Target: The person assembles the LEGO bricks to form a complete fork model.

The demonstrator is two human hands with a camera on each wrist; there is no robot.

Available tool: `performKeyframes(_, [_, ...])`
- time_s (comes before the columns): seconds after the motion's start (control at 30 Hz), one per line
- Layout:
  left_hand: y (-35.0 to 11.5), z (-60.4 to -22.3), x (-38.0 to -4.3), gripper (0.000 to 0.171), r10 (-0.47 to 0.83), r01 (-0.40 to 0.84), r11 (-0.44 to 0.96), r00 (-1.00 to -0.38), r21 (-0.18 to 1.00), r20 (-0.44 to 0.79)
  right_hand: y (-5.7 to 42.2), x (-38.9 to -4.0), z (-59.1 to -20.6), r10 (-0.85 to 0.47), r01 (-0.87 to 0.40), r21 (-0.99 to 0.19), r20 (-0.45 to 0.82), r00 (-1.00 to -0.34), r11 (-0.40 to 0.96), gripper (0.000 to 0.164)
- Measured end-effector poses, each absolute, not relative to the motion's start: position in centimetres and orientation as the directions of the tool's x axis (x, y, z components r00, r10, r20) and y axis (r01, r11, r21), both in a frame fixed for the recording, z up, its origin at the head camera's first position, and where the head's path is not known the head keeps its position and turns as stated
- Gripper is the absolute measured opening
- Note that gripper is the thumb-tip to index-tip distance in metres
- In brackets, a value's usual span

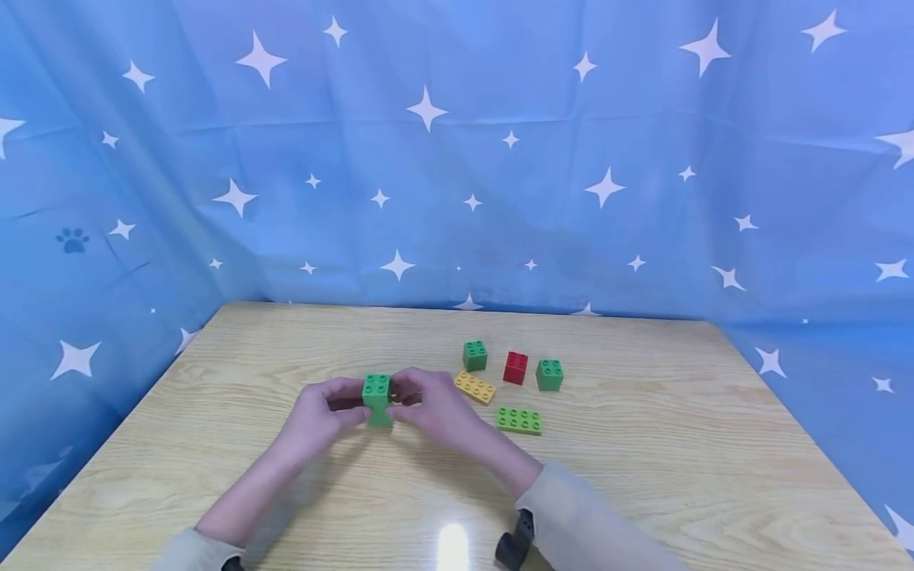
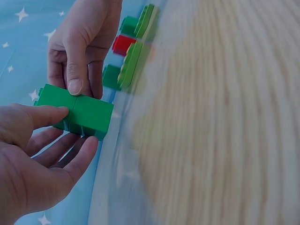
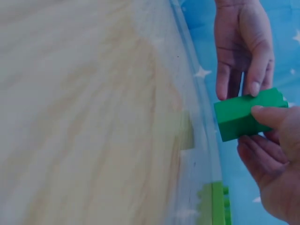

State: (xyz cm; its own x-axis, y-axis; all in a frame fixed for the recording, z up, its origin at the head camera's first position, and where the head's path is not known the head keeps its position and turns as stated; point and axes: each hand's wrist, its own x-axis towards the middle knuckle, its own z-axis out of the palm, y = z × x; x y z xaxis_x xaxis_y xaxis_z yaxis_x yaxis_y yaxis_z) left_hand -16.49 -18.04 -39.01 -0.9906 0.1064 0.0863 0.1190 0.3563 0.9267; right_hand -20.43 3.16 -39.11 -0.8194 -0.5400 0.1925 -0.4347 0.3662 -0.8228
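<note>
Two green toy bricks (image 1: 377, 403), one stacked on the other with the studs up, stand at the left-middle of the table in the head view. My left hand (image 1: 321, 412) pinches the stack from its left side, thumb in front and fingers behind. From the right side my right hand (image 1: 435, 408) pinches the same stack between thumb and fingers. The left wrist view shows a thin seam between the two joined bricks (image 2: 89, 112), with a thumb near it from each side. In the right wrist view the stack's underside faces left.
Right of my hands lie a yellow flat brick (image 1: 475, 387) and a light green flat brick (image 1: 519, 421). Behind them stand a green brick (image 1: 474, 355), a red brick (image 1: 516, 368) and another green brick (image 1: 550, 375). A starred blue curtain (image 1: 500, 198) hangs at the wooden table's (image 1: 643, 444) back edge.
</note>
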Motion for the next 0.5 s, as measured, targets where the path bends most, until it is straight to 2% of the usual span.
performKeyframes(0.3, [-20.3,-39.1,-16.9,0.041,0.079,0.119,0.355,-0.992,0.927,0.097,0.4,-21.5,-39.2,-0.543,-0.397,-0.849,0.162,-0.824,0.349,0.035])
performKeyframes(0.5, [-20.8,-39.4,-17.0,0.042,0.068,0.077,0.335,-0.996,0.939,0.058,-0.3,-21.8,-39.7,-0.539,-0.384,-0.855,0.152,-0.829,0.35,0.034])
